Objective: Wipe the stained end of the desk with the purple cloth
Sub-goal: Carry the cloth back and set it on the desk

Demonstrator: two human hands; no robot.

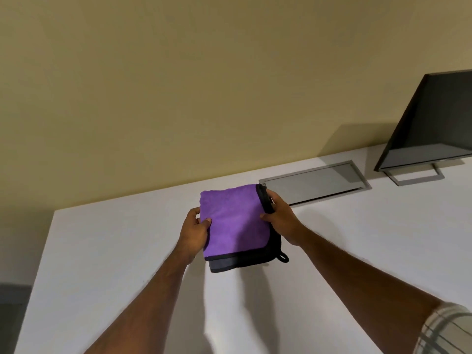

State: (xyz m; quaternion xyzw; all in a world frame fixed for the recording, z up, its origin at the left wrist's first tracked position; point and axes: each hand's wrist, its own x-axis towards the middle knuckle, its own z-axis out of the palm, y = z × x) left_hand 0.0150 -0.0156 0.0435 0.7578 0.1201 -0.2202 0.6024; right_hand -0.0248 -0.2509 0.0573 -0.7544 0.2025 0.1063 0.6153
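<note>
A folded purple cloth (pixel 236 222) with black trim and a grey underside hangs a little above the white desk (pixel 107 251), near its left end. My left hand (pixel 194 233) grips the cloth's left edge, thumb on top. My right hand (pixel 282 221) grips its right, black-trimmed edge. A small black loop dangles at the cloth's lower right corner. I see no clear stain on the desk top from here.
A grey metal cable hatch (pixel 315 182) is set into the desk behind my right hand. A dark monitor (pixel 431 123) on a grey stand sits at the far right. A beige wall runs behind the desk. The desk's left edge drops to dark floor (pixel 12 302).
</note>
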